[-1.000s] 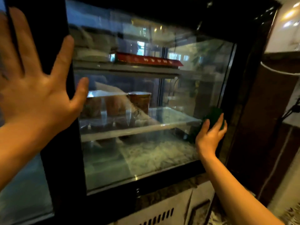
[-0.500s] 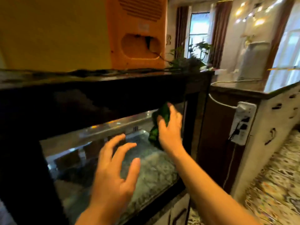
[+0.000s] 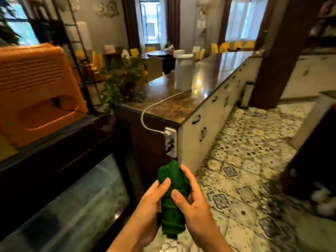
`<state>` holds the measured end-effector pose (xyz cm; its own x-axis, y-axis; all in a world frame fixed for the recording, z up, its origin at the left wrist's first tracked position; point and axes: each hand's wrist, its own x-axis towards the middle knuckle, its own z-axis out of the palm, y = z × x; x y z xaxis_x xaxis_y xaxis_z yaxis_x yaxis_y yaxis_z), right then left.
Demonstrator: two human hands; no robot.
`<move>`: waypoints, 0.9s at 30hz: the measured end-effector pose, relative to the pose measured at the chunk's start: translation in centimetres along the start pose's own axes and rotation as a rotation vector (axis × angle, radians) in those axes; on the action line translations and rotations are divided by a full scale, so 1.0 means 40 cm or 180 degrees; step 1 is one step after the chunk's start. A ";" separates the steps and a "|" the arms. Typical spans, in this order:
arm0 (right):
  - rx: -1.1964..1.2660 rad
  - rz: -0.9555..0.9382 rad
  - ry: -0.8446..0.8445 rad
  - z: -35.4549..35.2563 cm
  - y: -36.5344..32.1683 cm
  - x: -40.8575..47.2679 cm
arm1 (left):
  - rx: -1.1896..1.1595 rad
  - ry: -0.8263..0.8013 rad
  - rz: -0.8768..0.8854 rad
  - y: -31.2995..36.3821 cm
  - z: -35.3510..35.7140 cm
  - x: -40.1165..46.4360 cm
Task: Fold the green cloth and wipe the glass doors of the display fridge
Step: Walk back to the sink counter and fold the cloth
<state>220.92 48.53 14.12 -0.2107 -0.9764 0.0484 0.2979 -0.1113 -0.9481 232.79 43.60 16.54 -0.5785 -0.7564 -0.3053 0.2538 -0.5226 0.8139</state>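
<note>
A bunched green cloth [image 3: 171, 202] hangs upright between both hands, low in the middle of the view and clear of the fridge. My left hand [image 3: 151, 204] grips its left side, fingers curled round it. My right hand [image 3: 190, 200] holds the right side, thumb across the front. The display fridge [image 3: 54, 157] fills the lower left with its black frame. Its glass door [image 3: 76, 200] slopes away beneath the frame, to the left of my hands.
An orange box [image 3: 36, 91] sits on the fridge top. A dark counter [image 3: 190, 93] with a white jug [image 3: 184, 73], a plant [image 3: 121, 79] and a power strip [image 3: 171, 140] with a white cable stands right of the fridge. Patterned floor tiles [image 3: 245, 160] stretch to the right.
My view has swung up and right, off the glass. My right hand has drawn the cloth away from the door, and my left hand has left the fridge and taken hold of the cloth too.
</note>
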 end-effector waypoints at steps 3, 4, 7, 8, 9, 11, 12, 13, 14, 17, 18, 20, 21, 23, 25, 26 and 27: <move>-0.0109 0.0048 0.0215 -0.137 -0.125 -0.027 | 0.0120 -0.0275 -0.0029 -0.006 0.170 0.051; -0.0050 0.0079 0.0299 -0.181 -0.163 -0.035 | 0.0222 -0.0343 -0.0042 -0.012 0.223 0.070; 0.0161 -0.0019 0.0732 -0.325 -0.257 -0.046 | 0.0366 -0.0593 -0.0075 -0.039 0.376 0.139; 0.0225 -0.0067 0.0888 -0.363 -0.280 -0.047 | 0.0360 -0.0642 -0.0084 -0.048 0.412 0.160; 0.0305 -0.0111 0.1029 -0.399 -0.302 -0.047 | 0.0355 -0.0660 -0.0072 -0.054 0.445 0.181; 0.0330 -0.0181 0.1255 -0.472 -0.341 -0.040 | 0.0298 -0.0651 0.0011 -0.060 0.506 0.234; 0.0265 -0.0204 0.1342 -0.516 -0.356 -0.032 | 0.0328 -0.0635 0.0043 -0.064 0.537 0.270; 0.0175 -0.0229 0.1403 -0.552 -0.370 -0.022 | 0.0371 -0.0640 0.0116 -0.063 0.563 0.302; 0.0079 -0.0259 0.1462 -0.587 -0.387 -0.012 | 0.0414 -0.0640 0.0220 -0.057 0.591 0.333; -0.0108 -0.0223 0.1701 -0.729 -0.434 0.053 | 0.0379 -0.0744 0.0478 -0.043 0.684 0.474; -0.0090 -0.0159 0.1724 -0.773 -0.450 0.076 | 0.0354 -0.0824 0.0518 -0.033 0.712 0.517; 0.0071 0.0003 0.1639 -0.872 -0.487 0.139 | 0.0308 -0.1048 0.0534 -0.007 0.775 0.623; 0.0174 0.0070 0.1571 -0.914 -0.506 0.170 | 0.0309 -0.1144 0.0523 0.005 0.804 0.676; 0.0390 0.0048 0.1442 -1.009 -0.546 0.250 | 0.0338 -0.1291 0.0497 0.030 0.875 0.797; 0.0632 -0.0122 0.1434 -1.106 -0.585 0.323 | 0.0411 -0.1432 0.0464 0.053 0.953 0.917; 0.0723 -0.0198 0.1496 -1.151 -0.603 0.352 | 0.0429 -0.1501 0.0422 0.064 0.989 0.969; 0.0791 -0.0283 0.1580 -1.209 -0.629 0.390 | 0.0440 -0.1596 0.0345 0.075 1.038 1.039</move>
<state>165.12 45.05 23.52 -0.6402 -0.7634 -0.0858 0.4567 -0.2883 -0.8416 177.33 26.92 26.80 -0.8629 -0.5045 0.0305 0.2477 -0.3695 0.8956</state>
